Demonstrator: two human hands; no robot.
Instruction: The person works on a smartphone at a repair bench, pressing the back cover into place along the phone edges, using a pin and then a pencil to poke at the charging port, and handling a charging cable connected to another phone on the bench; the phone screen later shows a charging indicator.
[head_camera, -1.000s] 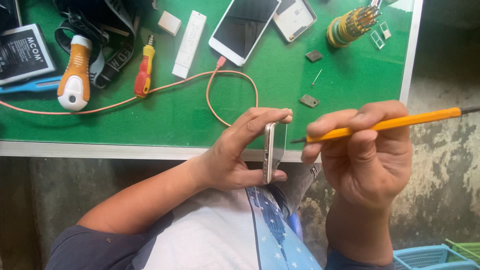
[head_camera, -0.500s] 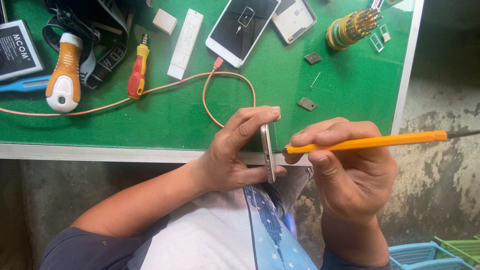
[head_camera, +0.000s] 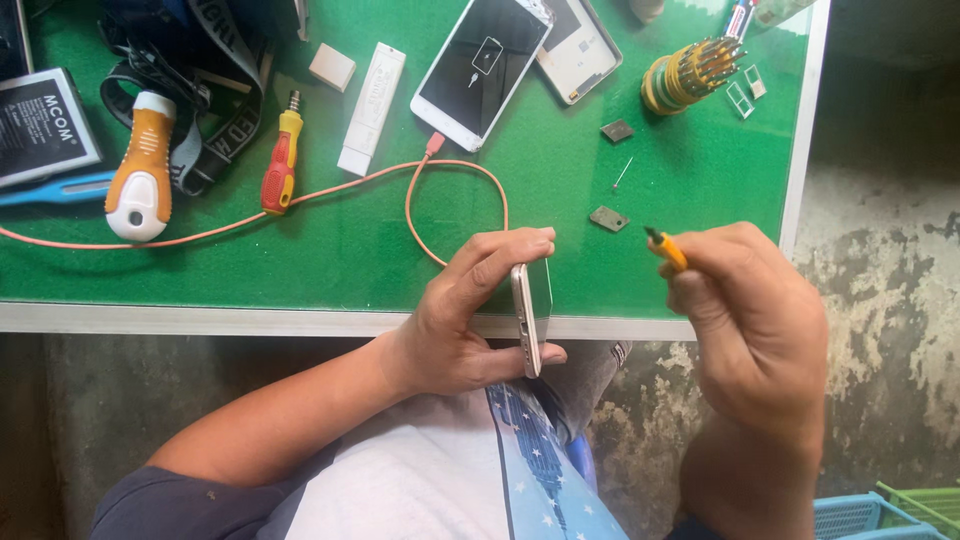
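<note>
Right hand (head_camera: 755, 330) withdrawn, screwdriver (head_camera: 666, 249) off phone (head_camera: 530, 315)

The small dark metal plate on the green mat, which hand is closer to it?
Right. The right hand sits just beside the small dark metal plate; the left hand is slightly farther, below-left.

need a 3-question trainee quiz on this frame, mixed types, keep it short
1. True or false: the left hand holds the phone flat, screen up.
2. Which tool is in the right hand? A) orange-and-white handled tool B) thin orange screwdriver C) red-and-yellow screwdriver
3. Fill in: the pink cable plugs into the white ____ lying on the green mat.

Key:
1. False: it is held on edge, over the table's front edge.
2. B
3. phone
</note>
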